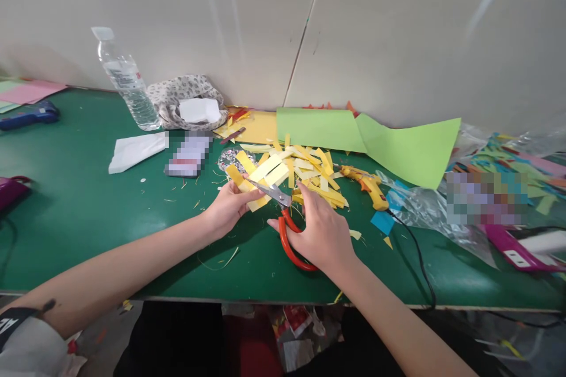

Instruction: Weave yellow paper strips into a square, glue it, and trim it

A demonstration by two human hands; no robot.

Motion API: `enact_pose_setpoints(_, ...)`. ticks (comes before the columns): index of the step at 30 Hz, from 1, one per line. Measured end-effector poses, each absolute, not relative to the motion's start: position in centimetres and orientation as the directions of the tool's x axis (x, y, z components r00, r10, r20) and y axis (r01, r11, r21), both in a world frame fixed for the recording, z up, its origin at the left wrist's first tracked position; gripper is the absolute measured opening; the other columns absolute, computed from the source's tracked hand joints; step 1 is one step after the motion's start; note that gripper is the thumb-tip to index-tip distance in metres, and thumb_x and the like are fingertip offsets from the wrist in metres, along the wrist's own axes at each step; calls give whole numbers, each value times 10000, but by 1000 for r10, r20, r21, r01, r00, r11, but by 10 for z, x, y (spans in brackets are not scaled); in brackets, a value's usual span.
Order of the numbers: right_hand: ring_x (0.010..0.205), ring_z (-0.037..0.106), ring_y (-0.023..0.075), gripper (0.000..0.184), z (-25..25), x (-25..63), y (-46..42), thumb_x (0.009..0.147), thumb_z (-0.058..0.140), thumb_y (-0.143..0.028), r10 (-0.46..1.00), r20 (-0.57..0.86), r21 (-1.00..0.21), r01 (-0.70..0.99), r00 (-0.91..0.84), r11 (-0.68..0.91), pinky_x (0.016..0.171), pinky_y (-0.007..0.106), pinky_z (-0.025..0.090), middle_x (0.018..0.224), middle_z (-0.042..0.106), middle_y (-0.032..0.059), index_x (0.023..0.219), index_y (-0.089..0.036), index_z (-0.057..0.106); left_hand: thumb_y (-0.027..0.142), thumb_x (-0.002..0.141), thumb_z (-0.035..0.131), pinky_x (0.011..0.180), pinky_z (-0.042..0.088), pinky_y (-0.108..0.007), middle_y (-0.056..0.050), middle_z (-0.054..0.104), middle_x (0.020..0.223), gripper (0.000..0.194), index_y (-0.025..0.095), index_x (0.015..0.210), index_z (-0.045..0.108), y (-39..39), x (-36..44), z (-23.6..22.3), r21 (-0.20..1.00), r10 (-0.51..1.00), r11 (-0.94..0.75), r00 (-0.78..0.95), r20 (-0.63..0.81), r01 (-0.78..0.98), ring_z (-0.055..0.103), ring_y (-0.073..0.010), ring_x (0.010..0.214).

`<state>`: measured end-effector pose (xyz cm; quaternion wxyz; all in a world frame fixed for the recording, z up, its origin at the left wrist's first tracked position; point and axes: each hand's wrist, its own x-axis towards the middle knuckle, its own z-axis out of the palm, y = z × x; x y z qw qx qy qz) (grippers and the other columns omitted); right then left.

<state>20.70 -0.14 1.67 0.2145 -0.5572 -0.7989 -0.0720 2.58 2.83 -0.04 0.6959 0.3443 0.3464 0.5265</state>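
Scissors: in front of the person, just above the near side of the green table, blades toward the left hand, red handle loops toward the person. Whether the blades are parted, cannot tell.

Right hand: closed around the handles, thumb jutting out at the loops; this grip presumably lets one hand work both loops.

Left hand: pinching yellow strips between thumb and fingers, strip ends projecting past the fingertips. Judgement: held this way to steady the paper and leave its ends exposed beside the blades.

Beyond both hands: loose pile of cut strips, pale and deep yellow mixed. Probably kept there for short reach.

Right of pile: yellow glue gun on its side, nozzle toward the strips, black cord running to the near edge; likely set within easy reach of the right hand.

Behind pile: bent green sheet near the partition.

Back left: water bottle beside a patterned pouch, apparently out of the working area.
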Motion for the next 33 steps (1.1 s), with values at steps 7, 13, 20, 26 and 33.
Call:
enact_pose_setpoints(7, 891, 630, 306, 686, 17, 206, -3, 784, 466, -560, 847, 416, -73, 916, -332, 395, 581, 361, 511, 1071, 632, 185, 1260, -68, 420, 159, 660, 737, 726, 513, -222, -33, 717, 890, 293, 155, 943, 660, 27, 24, -1, 841, 967, 203, 240, -91, -501, 664, -141, 793)
enact_pose_setpoints(13, 826, 655, 292, 683, 18, 208, -2, 789, 460, -562, 844, 390, -63, 904, -368, 423, 557, 351, 514, 1038, 648, 193, 1216, -28, 458, 138, 661, 735, 721, 527, -228, -55, 716, 931, 303, 140, 953, 655, 27, 25, 3, 825, 962, 217, 258, -90, -521, 669, -157, 808)
enact_pose_setpoints(20, 727, 674, 284, 647, 15, 209, 0, 793, 467, -545, 823, 424, -47, 898, -379, 438, 516, 336, 496, 934, 688, 174, 1168, -19, 505, 155, 671, 735, 749, 529, -234, -74, 704, 988, 330, 135, 989, 646, 26, 24, 3, 829, 959, 219, 269, -87, -514, 667, -174, 852)
enact_pose_setpoints(26, 640, 668, 265, 635, 18, 212, 0, 784, 479, -539, 810, 434, -43, 889, -394, 455, 475, 315, 461, 830, 698, 168, 1144, -17, 530, 153, 673, 735, 778, 530, -249, -80, 707, 971, 317, 121, 977, 653, 25, 23, 4, 833, 957, 228, 276, -95, -504, 664, -177, 860)
enact_pose_setpoints(33, 554, 642, 236, 610, 19, 214, 2, 784, 479, -529, 790, 458, -34, 880, -407, 473, 448, 293, 414, 696, 683, 141, 1089, -8, 565, 159, 645, 757, 767, 530, -250, -75, 712, 936, 341, 116, 967, 656, 27, 23, 2, 840, 959, 245, 249, -136, -484, 666, -161, 820)
